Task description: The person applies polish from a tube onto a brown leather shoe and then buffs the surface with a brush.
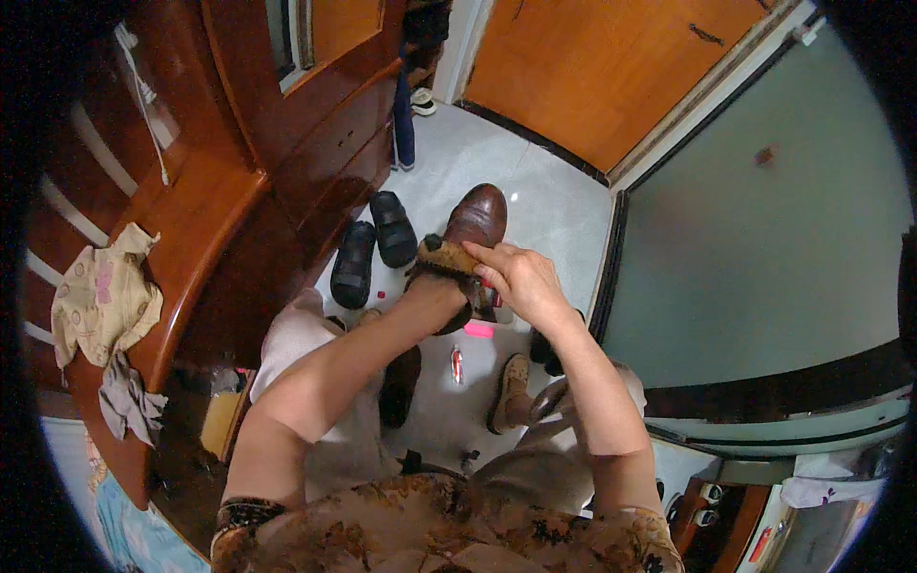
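A brown leather shoe (478,215) is held over the floor, toe pointing away from me. My left hand (438,295) reaches into its opening, so the fingers are hidden inside. My right hand (519,278) grips a shoe brush (448,256) with a wooden back and dark bristles, lying across the shoe near its opening. Below on the floor are a pink object (478,329) and a red and white tube (457,365). A second dark shoe (401,387) is on the floor between my legs, left of the tube.
A pair of black sandals (372,247) is on the floor at the left, beside a dark wooden cabinet (344,150). A wooden bench (208,229) at the left bears a yellow cloth (107,301) and a grey cloth (129,401). A frosted glass panel (745,251) stands at the right.
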Demonstrator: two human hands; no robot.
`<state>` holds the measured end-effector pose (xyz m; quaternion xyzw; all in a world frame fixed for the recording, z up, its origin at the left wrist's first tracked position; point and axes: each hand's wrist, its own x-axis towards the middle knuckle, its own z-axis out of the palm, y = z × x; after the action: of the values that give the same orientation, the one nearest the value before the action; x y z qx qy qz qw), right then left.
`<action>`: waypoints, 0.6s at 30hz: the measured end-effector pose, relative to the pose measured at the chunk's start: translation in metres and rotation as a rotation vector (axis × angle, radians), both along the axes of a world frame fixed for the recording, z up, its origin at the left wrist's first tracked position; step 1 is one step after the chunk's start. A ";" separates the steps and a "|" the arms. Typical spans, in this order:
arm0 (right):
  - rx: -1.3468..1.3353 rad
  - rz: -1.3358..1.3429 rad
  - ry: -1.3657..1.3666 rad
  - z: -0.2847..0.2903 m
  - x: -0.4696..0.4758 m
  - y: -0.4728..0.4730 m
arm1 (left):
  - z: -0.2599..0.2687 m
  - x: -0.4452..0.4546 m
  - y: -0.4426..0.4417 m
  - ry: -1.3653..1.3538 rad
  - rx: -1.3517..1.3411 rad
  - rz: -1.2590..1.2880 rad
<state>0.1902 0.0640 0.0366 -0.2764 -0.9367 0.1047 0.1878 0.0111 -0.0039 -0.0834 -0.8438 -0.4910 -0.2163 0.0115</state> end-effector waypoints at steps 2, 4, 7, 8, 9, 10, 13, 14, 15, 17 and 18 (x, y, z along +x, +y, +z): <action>0.050 -0.030 -0.001 -0.002 0.003 0.009 | 0.004 0.003 0.002 0.089 -0.178 0.035; 0.253 -0.275 -0.083 0.006 -0.001 0.025 | 0.005 0.003 0.009 0.133 -0.278 0.052; 0.282 -0.097 -0.059 -0.006 -0.002 0.013 | -0.004 0.005 0.011 0.019 -0.142 0.091; 0.171 0.042 -0.031 -0.011 -0.001 0.002 | -0.010 0.007 0.012 -0.186 0.171 0.052; 0.013 0.081 -0.041 0.000 -0.004 -0.012 | -0.009 0.008 0.012 -0.127 -0.010 0.090; 0.076 0.039 -0.058 -0.001 -0.004 -0.005 | -0.007 0.008 0.015 -0.068 -0.190 0.126; 0.207 -0.312 -0.169 0.010 -0.002 0.027 | -0.006 0.005 0.018 0.205 -0.288 0.102; 0.244 -0.225 -0.135 0.004 0.001 0.025 | -0.007 0.007 0.016 0.168 -0.245 0.116; 0.288 -0.133 -0.100 0.000 0.003 0.021 | -0.003 0.009 0.017 0.129 -0.195 0.135; 0.107 0.101 -0.041 0.001 -0.012 -0.008 | -0.069 0.001 0.029 -0.033 0.046 0.165; 0.154 0.033 -0.091 0.001 -0.010 -0.002 | -0.066 0.006 0.026 -0.037 -0.020 0.155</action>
<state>0.1801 0.0620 0.0380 -0.2500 -0.9540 0.0229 0.1639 0.0169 0.0225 -0.1493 -0.7991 -0.5573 -0.2254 0.0108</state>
